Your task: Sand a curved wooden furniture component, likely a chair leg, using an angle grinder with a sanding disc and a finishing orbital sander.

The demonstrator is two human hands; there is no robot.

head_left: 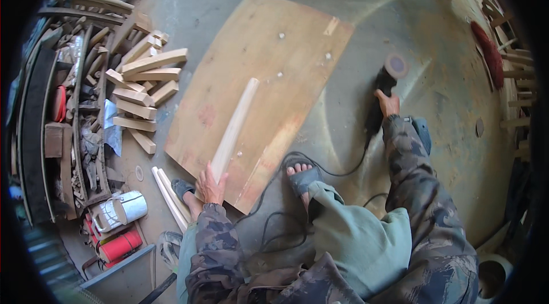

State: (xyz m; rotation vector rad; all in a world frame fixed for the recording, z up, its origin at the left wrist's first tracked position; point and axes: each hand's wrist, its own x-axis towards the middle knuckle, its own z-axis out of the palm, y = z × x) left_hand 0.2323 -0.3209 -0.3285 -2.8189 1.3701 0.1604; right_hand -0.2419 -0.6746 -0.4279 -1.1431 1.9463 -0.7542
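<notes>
A pale tapered wooden leg (235,127) lies lengthwise on a sheet of plywood (206,75) on the floor. At its near end, my left hand (211,186) grips the wood, with the fingers round its sides. Off to the right, past the plywood's edge, my right hand (389,103) is closed round the dark body of an angle grinder (374,115). A round, greyish-purple disc (396,66) sits at the grinder's far end, apart from the wood and slightly blurred.
The grinder's black cord (337,174) loops past my sandalled right foot (303,175). Cut wooden blocks (137,111) are piled left of the plywood. Two slim pale legs (170,196) lie by my left foot. A metal can (120,211) and wooden racks (94,132) line the left side.
</notes>
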